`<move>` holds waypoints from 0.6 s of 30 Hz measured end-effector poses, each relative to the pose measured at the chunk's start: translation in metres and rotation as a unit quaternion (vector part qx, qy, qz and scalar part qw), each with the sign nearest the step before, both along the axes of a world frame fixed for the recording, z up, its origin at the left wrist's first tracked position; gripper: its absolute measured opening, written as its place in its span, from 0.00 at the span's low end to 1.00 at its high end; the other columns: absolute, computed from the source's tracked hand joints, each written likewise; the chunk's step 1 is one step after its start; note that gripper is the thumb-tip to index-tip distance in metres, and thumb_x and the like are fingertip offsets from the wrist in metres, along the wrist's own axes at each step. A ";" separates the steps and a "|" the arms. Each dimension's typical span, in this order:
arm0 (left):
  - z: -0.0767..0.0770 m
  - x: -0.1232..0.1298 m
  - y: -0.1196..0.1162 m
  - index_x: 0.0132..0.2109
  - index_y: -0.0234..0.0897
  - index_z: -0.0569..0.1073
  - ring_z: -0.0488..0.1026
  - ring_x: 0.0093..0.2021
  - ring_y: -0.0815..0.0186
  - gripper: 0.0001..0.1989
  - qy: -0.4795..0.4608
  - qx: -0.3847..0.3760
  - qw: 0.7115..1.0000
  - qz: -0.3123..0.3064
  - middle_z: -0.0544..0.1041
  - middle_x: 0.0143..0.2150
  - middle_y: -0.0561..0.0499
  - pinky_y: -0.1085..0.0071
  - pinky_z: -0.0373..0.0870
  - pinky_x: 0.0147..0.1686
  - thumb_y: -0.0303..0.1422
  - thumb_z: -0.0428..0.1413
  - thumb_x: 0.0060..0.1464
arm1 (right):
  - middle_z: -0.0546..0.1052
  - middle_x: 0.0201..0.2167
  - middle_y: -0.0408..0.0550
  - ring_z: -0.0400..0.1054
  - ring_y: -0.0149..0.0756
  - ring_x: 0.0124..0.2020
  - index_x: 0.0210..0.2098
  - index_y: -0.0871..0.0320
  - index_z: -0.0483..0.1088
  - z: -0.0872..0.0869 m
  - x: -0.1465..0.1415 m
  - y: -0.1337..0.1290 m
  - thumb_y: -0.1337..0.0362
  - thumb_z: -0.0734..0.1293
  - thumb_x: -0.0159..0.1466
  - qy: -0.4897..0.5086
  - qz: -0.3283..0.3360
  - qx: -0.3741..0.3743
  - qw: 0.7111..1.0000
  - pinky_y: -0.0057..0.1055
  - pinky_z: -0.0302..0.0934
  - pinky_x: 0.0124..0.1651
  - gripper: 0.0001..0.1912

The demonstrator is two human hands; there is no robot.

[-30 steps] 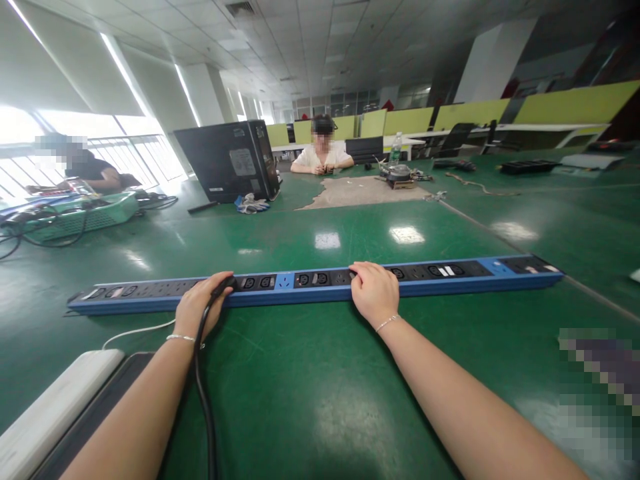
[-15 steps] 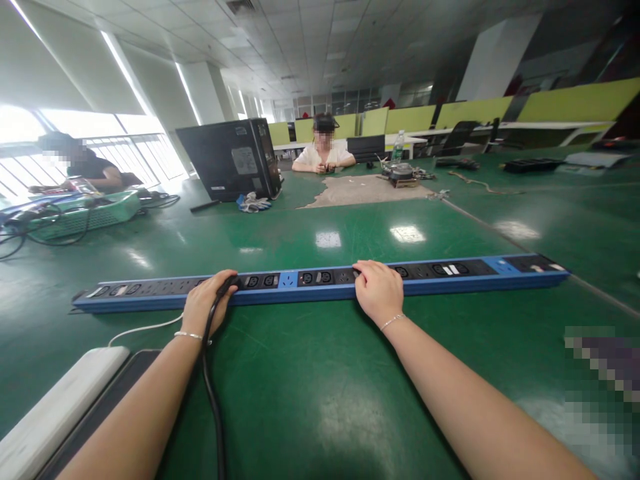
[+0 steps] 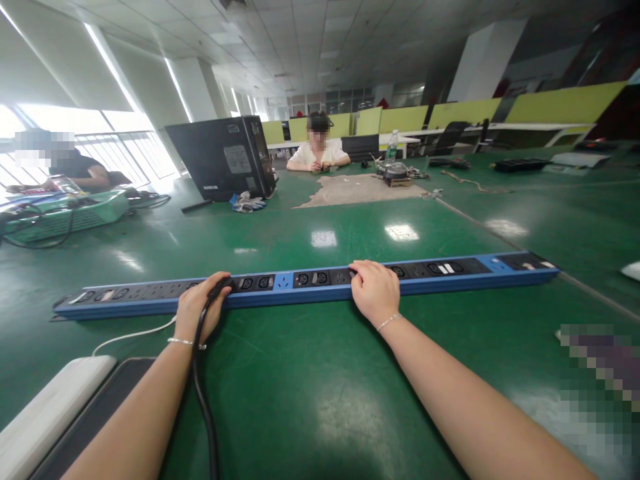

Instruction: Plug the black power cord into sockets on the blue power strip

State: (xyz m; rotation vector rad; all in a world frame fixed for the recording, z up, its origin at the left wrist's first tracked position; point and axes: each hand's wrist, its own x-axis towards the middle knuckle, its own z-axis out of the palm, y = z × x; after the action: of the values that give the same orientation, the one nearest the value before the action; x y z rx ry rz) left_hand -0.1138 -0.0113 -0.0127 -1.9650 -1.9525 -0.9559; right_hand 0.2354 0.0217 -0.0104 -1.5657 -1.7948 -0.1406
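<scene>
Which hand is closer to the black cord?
Left. The left hand holds the black cord near its end, at the blue strip; the right hand is farther right on that strip, apart from the cord.

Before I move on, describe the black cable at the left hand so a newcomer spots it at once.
On the green table, find the long blue power strip, then the left hand on it. From that hand the black cable runs to the picture's bottom edge, darker and thicker than the white cord nearby.
</scene>
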 end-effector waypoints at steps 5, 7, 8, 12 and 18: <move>0.004 0.002 -0.001 0.48 0.44 0.71 0.74 0.40 0.61 0.17 -0.040 0.016 0.999 0.009 0.78 0.41 0.51 0.66 0.66 0.45 0.43 0.49 0.55 | 0.77 0.45 0.44 0.66 0.37 0.50 0.40 0.54 0.75 -0.001 0.000 0.001 0.69 0.57 0.60 -0.001 0.000 0.000 1.000 0.37 0.52 0.52 0.16; 0.012 0.004 -0.006 0.50 0.43 0.70 0.73 0.41 0.62 0.17 -0.099 0.057 0.992 0.058 0.77 0.44 0.50 0.66 0.67 0.45 0.42 0.49 0.55 | 0.77 0.45 0.44 0.66 0.37 0.50 0.40 0.54 0.75 -0.001 0.000 0.001 0.69 0.57 0.60 0.002 0.002 -0.001 1.000 0.37 0.52 0.52 0.16; 0.017 0.005 -0.008 0.51 0.43 0.69 0.73 0.42 0.62 0.18 -0.130 0.088 0.984 0.090 0.76 0.45 0.50 0.66 0.67 0.45 0.42 0.49 0.56 | 0.77 0.45 0.44 0.66 0.37 0.50 0.40 0.54 0.75 -0.001 0.000 0.001 0.69 0.58 0.60 0.003 0.003 -0.002 1.000 0.36 0.52 0.52 0.16; 0.029 0.019 -0.017 0.50 0.43 0.71 0.72 0.46 0.62 0.17 -0.156 0.047 0.984 0.077 0.76 0.47 0.51 0.65 0.67 0.47 0.41 0.51 0.54 | 0.77 0.45 0.44 0.66 0.37 0.50 0.40 0.54 0.75 0.000 0.000 0.000 0.70 0.58 0.59 0.005 0.001 -0.001 1.000 0.36 0.52 0.51 0.16; 0.032 0.077 -0.007 0.52 0.46 0.70 0.72 0.48 0.61 0.19 -0.133 -0.060 0.989 -0.020 0.76 0.48 0.51 0.64 0.67 0.49 0.42 0.50 0.54 | 0.78 0.44 0.43 0.66 0.37 0.50 0.40 0.54 0.75 -0.001 -0.001 0.000 0.69 0.58 0.59 0.010 0.004 0.006 1.000 0.36 0.52 0.51 0.16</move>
State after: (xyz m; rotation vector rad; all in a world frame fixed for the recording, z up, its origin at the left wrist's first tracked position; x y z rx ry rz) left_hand -0.0364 -0.0186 0.0195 -2.0379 -2.1649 -1.1919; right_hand 0.2348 0.0221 -0.0110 -1.5462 -1.7816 -0.1294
